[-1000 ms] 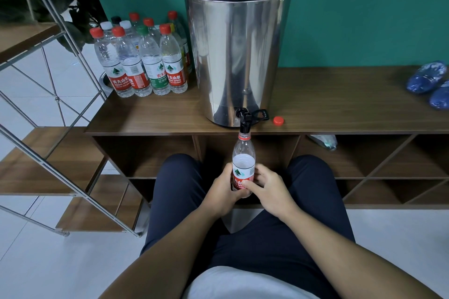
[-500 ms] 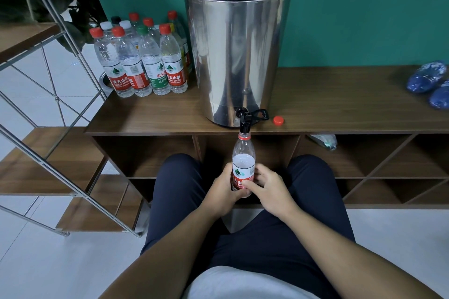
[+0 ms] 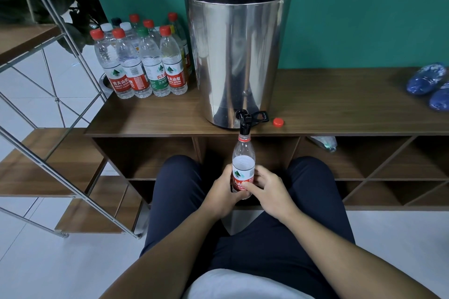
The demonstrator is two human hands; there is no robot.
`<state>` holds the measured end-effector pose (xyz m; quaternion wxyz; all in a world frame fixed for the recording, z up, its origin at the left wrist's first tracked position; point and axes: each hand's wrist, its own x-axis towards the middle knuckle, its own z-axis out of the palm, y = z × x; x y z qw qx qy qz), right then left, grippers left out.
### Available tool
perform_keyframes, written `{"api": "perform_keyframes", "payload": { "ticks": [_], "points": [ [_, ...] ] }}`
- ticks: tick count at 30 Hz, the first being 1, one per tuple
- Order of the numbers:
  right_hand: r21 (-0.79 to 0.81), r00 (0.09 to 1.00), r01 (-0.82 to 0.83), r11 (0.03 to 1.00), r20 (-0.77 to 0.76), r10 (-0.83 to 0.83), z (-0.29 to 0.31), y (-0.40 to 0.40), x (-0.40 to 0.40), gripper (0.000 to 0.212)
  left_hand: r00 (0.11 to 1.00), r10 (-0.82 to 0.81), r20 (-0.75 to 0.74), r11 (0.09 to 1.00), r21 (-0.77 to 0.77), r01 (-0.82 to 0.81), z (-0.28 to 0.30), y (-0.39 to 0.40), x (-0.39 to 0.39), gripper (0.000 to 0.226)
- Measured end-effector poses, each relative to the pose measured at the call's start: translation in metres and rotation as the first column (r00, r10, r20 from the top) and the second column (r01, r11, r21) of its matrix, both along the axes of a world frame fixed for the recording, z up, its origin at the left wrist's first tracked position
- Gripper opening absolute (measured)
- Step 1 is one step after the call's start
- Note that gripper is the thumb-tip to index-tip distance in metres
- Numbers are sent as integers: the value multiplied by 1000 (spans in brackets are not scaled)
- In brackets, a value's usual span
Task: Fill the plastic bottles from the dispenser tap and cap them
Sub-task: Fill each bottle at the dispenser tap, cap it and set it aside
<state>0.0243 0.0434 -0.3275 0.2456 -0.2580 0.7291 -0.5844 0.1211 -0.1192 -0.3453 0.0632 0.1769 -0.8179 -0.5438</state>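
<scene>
Now left hand point(image 3: 222, 190) and right hand point(image 3: 269, 192) both grip the upright bottle point(image 3: 243, 165) under the tap point(image 3: 243, 121).

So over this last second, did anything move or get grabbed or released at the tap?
Nothing visibly changed. Both the left hand and right hand still grip the bottle with its mouth under the tap; the water level looks the same. The loose red cap stays on the shelf top.
</scene>
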Motion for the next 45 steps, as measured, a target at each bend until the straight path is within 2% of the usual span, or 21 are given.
{"api": "perform_keyframes", "payload": {
  "ticks": [45],
  "points": [
    [11, 1000, -7, 1000, -8, 7, 0, 1, 0, 51, 1000, -1, 12, 1000, 8, 1, 0, 0, 0, 73]
  ]
}}
